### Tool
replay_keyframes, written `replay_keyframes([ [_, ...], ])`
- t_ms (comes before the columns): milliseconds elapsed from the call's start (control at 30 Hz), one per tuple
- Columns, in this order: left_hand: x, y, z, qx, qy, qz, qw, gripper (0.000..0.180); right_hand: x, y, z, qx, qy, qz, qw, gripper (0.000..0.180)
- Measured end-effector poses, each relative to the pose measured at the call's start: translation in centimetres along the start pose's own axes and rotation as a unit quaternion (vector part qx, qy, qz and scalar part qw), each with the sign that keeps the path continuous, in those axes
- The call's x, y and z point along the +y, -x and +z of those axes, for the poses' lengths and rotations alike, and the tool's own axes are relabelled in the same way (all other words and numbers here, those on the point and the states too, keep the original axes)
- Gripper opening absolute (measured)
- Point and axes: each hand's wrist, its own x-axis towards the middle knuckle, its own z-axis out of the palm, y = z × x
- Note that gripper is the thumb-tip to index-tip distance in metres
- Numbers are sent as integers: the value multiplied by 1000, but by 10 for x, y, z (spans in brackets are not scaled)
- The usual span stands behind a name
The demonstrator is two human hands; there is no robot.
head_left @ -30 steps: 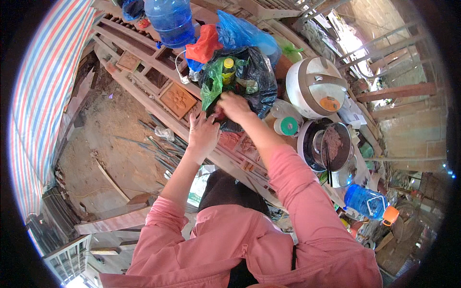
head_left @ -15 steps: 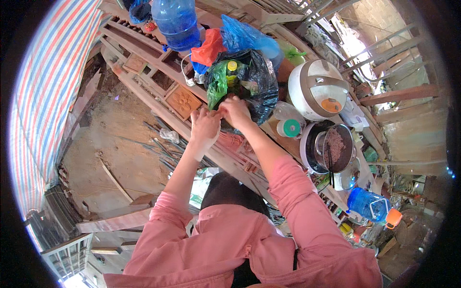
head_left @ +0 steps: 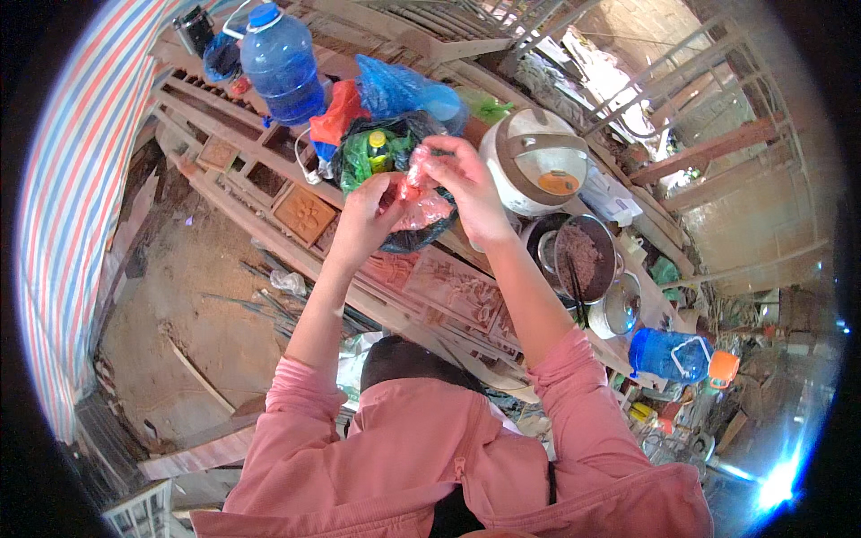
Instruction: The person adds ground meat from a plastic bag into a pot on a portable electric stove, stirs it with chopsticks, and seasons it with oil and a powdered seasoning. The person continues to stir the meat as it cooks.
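Observation:
Both of my hands are raised over a carved wooden bench, holding a small clear pink plastic bag between them. My left hand grips its lower left side. My right hand pinches its top. Just behind the bag lies an open black plastic bag with green packets and a yellow-capped bottle inside. My pink sleeves come up from the lower edge.
A large blue water jug, a red bag and a blue bag stand at the back. A white rice cooker, a dark pot with chopsticks, a lid and a blue jug sit to the right. Dirt ground lies left.
My hands have lifted out of the black bag toward me, and now hold a pink plastic bag between them. The view has shifted slightly closer to the bench.

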Motion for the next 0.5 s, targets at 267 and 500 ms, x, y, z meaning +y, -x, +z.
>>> replay_keyframes([
  [267, 59, 23, 29, 4, 121, -79, 989, 12, -34, 81, -10, 34, 461, -237, 854, 34],
  [500, 92, 39, 38, 44, 41, 48, 997, 13, -37, 112, -11, 49, 405, -226, 885, 29],
])
